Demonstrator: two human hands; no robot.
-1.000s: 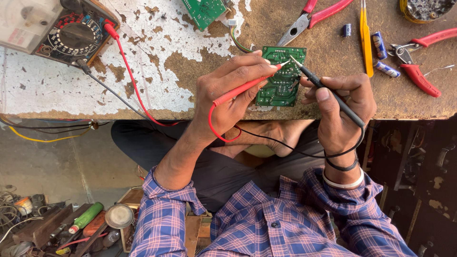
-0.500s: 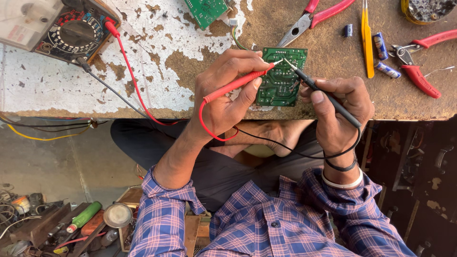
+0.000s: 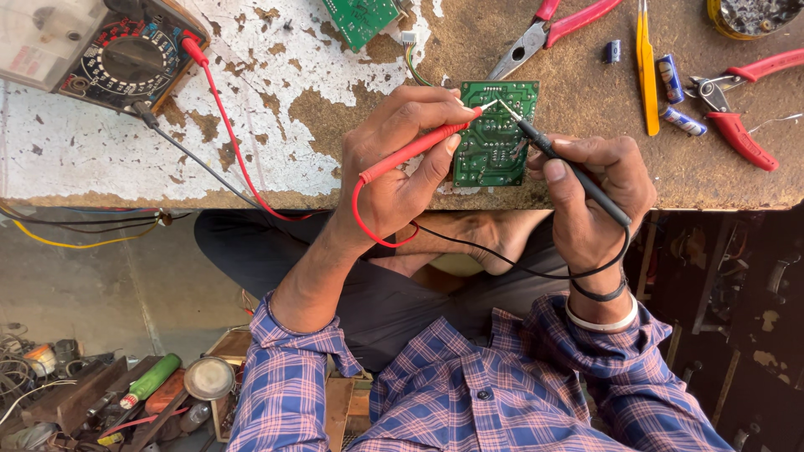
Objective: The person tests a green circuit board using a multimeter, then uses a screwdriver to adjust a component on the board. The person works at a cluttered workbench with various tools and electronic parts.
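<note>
**A:** Where does everything sit right now?

**B:** The green circuit board (image 3: pixel 494 134) lies solder side up at the near edge of the worn bench (image 3: pixel 276 125), between the two hands. The left hand (image 3: pixel 402 167) is closed around a red probe (image 3: pixel 423 149), pinched between thumb and fingers, its metal tip resting on the far part of the board. The right hand (image 3: pixel 599 188) grips a black probe (image 3: pixel 563 163) like a pen, and its tip meets the board just beside the red one.

**A:** The tips are that close?

**B:** Nearly touching. That looks like the main risk: a small slip could bridge two neighbouring solder points, or let the tips touch each other and spoil the reading on the analog meter (image 3: pixel 109 54) at the far left.

**A:** Anything else?

**B:** The board seems to be held down only by the fingers and the probes, right at the bench edge. Too much pressure could tip it or push it off towards the lap. The red lead (image 3: pixel 226 125) runs across the bench and loops under the left palm, so a tug on it might pull the tip off its point.

**A:** And the tools on the right?

**B:** Red-handled pliers (image 3: pixel 553 29), a yellow tool (image 3: pixel 645 67) and small batteries (image 3: pixel 674 79) lie well apart from the board. I judge they are no hazard unless the right elbow sweeps out.
</note>
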